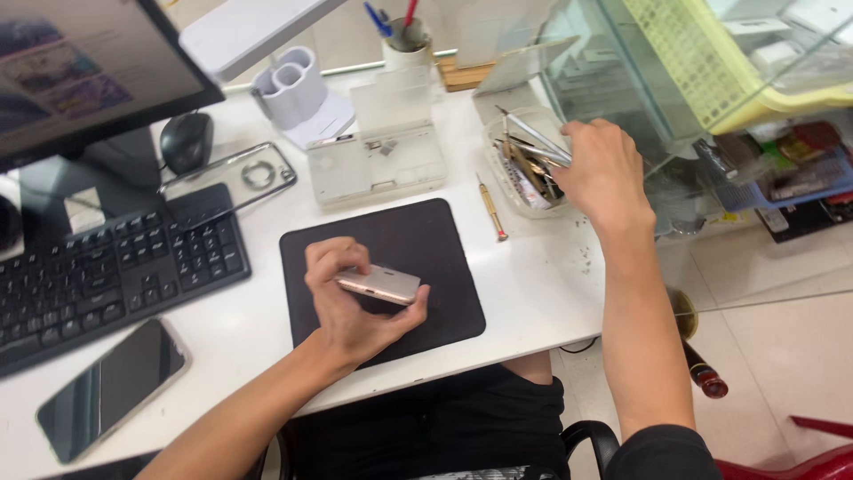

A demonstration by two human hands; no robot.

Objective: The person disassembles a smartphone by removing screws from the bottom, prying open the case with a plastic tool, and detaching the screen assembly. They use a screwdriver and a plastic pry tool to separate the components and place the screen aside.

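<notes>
Our left hand (355, 298) is closed around a small pink-gold phone (380, 284), thumb under it and fingers curled over the top, and it holds the phone just above a dark mat (444, 240) on the white surface (542, 284). Our right hand (604, 173) is far from it, over a clear tray (524, 169) full of tools at the back right, and it pinches thin metal tweezers (533, 138) between the fingertips. To do this well, we think the left hand should keep the phone low over the mat, so a small part that falls stays on the mat, and the right hand should lift the tweezers straight up so they do not catch the other tools in the tray (they lie very close together). A small screwdriver (491, 209) lies on the surface between mat and tray. Behind the mat we see a clear plastic box (378, 164), a transparent phone case (235, 178) and a white holder (298, 89). On the left there are a black keyboard (107, 267), a mouse (185, 140), a monitor (80, 62) and a second phone (111, 387) with dark screen. A cup with pens (404, 44) stands at the back. On the right is a glass cabinet (675, 80) with a yellow tray, and below a tiled floor (782, 338).
</notes>
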